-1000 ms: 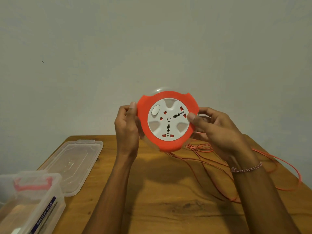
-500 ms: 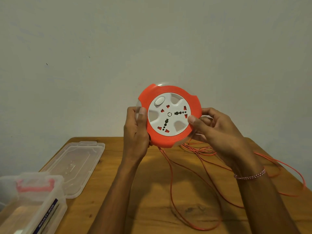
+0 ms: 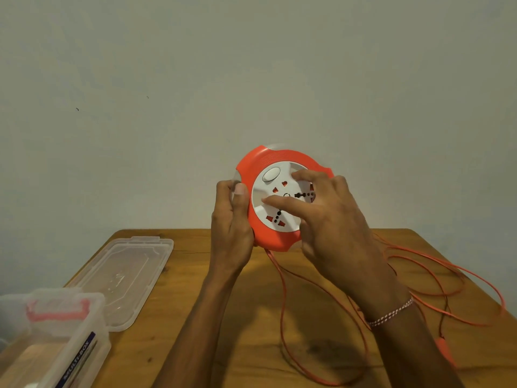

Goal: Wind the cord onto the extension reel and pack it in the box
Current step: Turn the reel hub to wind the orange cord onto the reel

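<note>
A clear plastic lid point(image 3: 123, 278) lay flat at the left of the brown wooden counter point(image 3: 223, 345), just beside a clear plastic box point(image 3: 53, 340) with a pink handle at the near left corner. A plain pale wall point(image 3: 251, 79) stood behind. The thin orange cord point(image 3: 282, 303) hung from the round orange and white extension reel point(image 3: 277, 200) and sprawled in loose loops over the counter's right side. The reel was held upright above the counter: the left hand point(image 3: 232, 228) clamped its left rim, while the right hand point(image 3: 333, 222) spread its fingers point(image 3: 282, 203) across the white socket face.
</note>
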The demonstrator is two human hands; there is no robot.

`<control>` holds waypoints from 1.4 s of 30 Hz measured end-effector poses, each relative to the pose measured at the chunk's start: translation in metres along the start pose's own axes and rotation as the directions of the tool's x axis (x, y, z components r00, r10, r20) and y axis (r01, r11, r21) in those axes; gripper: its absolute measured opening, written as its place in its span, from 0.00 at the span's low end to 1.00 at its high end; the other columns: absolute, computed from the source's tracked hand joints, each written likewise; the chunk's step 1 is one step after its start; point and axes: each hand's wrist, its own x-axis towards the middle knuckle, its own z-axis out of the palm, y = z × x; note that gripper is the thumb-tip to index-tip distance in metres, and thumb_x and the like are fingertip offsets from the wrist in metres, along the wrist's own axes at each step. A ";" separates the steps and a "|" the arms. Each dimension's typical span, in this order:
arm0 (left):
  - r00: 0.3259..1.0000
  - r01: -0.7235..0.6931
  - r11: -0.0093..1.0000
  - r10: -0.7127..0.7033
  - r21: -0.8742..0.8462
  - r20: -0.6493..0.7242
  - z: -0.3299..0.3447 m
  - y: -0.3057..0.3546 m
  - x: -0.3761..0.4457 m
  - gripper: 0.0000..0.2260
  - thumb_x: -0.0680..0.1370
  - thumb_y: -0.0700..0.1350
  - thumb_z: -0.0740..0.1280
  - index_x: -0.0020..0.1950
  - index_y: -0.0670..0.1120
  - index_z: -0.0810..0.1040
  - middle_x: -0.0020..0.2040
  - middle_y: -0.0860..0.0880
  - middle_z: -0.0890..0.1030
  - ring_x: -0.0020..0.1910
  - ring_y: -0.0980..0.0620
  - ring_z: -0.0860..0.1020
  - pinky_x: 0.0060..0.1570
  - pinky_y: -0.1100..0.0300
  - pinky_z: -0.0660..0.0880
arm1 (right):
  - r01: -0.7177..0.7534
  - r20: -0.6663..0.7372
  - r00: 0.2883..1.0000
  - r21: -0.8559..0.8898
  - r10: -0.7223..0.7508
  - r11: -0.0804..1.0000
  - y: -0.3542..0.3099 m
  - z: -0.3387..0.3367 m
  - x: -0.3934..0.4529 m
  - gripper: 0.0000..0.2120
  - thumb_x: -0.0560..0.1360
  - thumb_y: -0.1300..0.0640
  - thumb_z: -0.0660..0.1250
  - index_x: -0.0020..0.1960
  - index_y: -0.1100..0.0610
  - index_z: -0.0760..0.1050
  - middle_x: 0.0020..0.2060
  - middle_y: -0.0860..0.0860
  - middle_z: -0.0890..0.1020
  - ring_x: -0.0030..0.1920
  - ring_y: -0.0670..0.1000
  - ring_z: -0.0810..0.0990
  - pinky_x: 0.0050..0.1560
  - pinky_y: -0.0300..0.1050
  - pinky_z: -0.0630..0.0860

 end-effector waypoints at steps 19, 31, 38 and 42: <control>0.998 0.056 0.998 -0.055 -0.027 0.041 0.009 0.002 -0.005 0.08 0.80 0.60 0.55 0.55 0.60 0.69 0.47 0.66 0.81 0.47 0.62 0.83 0.34 0.69 0.78 | -0.162 -0.305 0.934 0.097 0.184 0.982 0.005 0.010 -0.002 0.26 0.74 0.39 0.66 0.68 0.49 0.74 0.50 0.54 0.81 0.47 0.49 0.77 0.43 0.43 0.78; 0.998 0.022 0.999 -0.019 -0.041 0.062 -0.004 -0.001 0.006 0.10 0.81 0.57 0.55 0.50 0.53 0.72 0.42 0.58 0.83 0.40 0.56 0.84 0.31 0.66 0.78 | -0.361 0.076 0.860 0.789 0.504 0.498 0.029 -0.006 0.004 0.30 0.69 0.45 0.74 0.68 0.39 0.67 0.56 0.42 0.79 0.48 0.44 0.82 0.33 0.37 0.80; 0.998 0.060 0.998 -0.060 -0.028 -0.005 -0.006 0.000 0.006 0.14 0.79 0.62 0.55 0.54 0.56 0.74 0.45 0.59 0.84 0.43 0.55 0.85 0.30 0.67 0.78 | -0.343 0.006 0.893 0.657 0.450 0.672 0.026 0.002 0.005 0.33 0.69 0.40 0.71 0.72 0.39 0.63 0.62 0.43 0.76 0.52 0.46 0.80 0.41 0.38 0.80; 0.998 0.047 0.999 -0.047 -0.023 -0.036 -0.007 0.001 0.006 0.13 0.79 0.62 0.56 0.53 0.57 0.73 0.46 0.60 0.83 0.44 0.56 0.85 0.32 0.66 0.79 | -0.087 -0.295 0.939 0.293 0.177 0.952 0.026 -0.004 0.005 0.28 0.72 0.47 0.73 0.70 0.46 0.69 0.69 0.49 0.70 0.63 0.50 0.71 0.52 0.43 0.78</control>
